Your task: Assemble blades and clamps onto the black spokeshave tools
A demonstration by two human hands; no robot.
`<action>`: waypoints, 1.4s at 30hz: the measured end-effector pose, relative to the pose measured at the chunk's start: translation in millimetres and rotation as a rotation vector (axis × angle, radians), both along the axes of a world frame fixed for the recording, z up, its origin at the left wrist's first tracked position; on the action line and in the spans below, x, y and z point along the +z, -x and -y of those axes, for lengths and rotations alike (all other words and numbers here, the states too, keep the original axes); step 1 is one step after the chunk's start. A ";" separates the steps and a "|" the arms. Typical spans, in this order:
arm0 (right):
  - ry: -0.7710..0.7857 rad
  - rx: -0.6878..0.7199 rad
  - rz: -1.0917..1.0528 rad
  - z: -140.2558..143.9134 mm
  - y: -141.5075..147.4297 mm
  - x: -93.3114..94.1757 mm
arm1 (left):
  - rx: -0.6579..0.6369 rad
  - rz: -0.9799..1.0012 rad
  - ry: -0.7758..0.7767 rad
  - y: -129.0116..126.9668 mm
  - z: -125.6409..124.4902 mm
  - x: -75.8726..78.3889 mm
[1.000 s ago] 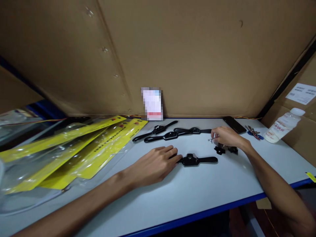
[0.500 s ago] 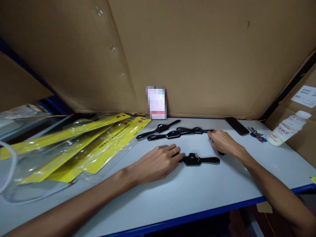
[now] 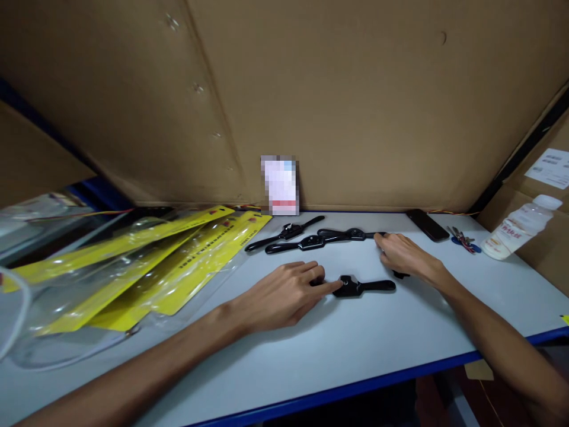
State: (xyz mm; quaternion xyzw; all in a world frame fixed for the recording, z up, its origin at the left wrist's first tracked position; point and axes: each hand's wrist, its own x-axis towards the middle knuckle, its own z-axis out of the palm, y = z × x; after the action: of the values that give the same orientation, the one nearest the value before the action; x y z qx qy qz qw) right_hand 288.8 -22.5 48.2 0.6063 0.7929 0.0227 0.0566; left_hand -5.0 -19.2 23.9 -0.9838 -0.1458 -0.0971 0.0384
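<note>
My left hand [image 3: 288, 293] is closed around the hidden left handle of a black spokeshave [image 3: 349, 286], its index finger stretched out onto the tool's middle. Over on the right, my right hand [image 3: 402, 252] has its fingers curled down at the handle end of a far spokeshave [image 3: 355, 235]. A black part [image 3: 401, 274] shows under that palm, mostly hidden; it looks like another spokeshave. Two more lie behind my left hand: one spokeshave [image 3: 311, 242] touching or overlapping the far one, and a slanted spokeshave [image 3: 290, 231] beside it.
Several yellow-backed clear plastic packages [image 3: 178, 279] are heaped on the left of the table [image 3: 284, 379]. A lit phone [image 3: 282, 187] leans on the cardboard wall [image 3: 355, 107]. At right are a dark phone [image 3: 427, 225], keys [image 3: 463, 240] and a plastic bottle [image 3: 521, 228].
My left index finger has stretched out to the right onto the spokeshave's middle. My right hand has barely moved, and the tools lie about where they were.
</note>
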 end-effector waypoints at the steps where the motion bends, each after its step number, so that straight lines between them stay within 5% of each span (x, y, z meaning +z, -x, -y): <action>1: -0.002 0.004 -0.005 -0.3 -0.9 -0.4 | -0.001 -0.004 0.007 -0.2 0.2 0.3; 7: 0.019 0.048 -0.105 -3.0 -4.1 0.6 | 0.002 -0.045 0.026 -2.0 1.5 1.5; 15: 0.236 0.214 -0.390 11.0 12.8 15.5 | -0.005 -0.027 0.019 -2.0 1.7 1.3; 31: 0.118 0.183 -0.436 9.9 9.3 -0.8 | -0.026 0.005 -0.019 -4.1 2.1 -2.9; 42: 0.118 0.253 -0.638 22.4 30.9 10.0 | -0.022 0.039 0.001 -3.6 1.5 -5.0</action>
State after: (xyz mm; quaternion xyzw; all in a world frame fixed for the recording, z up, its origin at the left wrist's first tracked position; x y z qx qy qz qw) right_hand 257.9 -45.0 58.2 0.4755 0.8394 -0.2070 -0.1626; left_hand -1.4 -20.7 18.9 -0.9833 -0.1357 -0.1164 0.0340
